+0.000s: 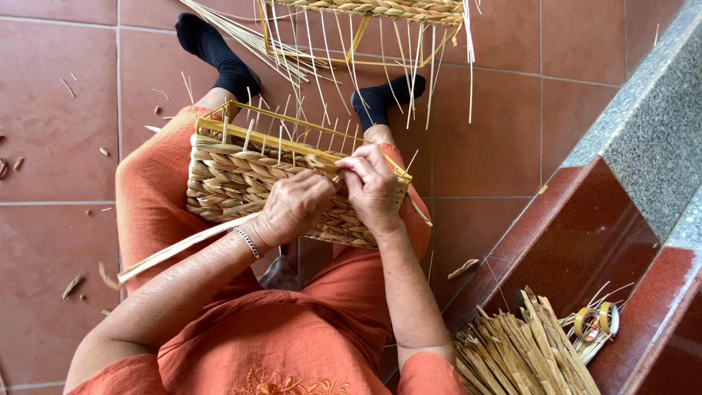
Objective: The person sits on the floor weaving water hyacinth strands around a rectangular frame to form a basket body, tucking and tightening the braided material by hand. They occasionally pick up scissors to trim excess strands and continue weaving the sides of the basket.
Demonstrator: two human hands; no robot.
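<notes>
A half-woven basket (248, 179) lies across the lap in the middle of the frame, its long axis running from upper left down to lower right, its open top facing the upper edge of the frame. The side wall we see is plaited in thick, pale straw braids, stacked in rows. A yellow wire frame (292, 117) shows bare above the weave, with thin straw stakes poking up along it.

Both hands sit at the basket's right end, close together and touching. The left hand (291, 208) is curled over the lower part of the wall, fingers bent in, and a flat straw strand (183, 247) comes out from under it and trails down to the lower left. The right hand (373, 186) is pinched tight at the rim, fingertips closed on what looks like the end of a braid, though the fingers hide the exact grip.

At the top of the frame, past the two black socks (219, 51), a second basket (380, 9) stands with long loose stakes hanging down. In the lower right lies a straw bundle (523, 351) with two tape rolls (596, 322) just beside it on the red step (585, 234).
</notes>
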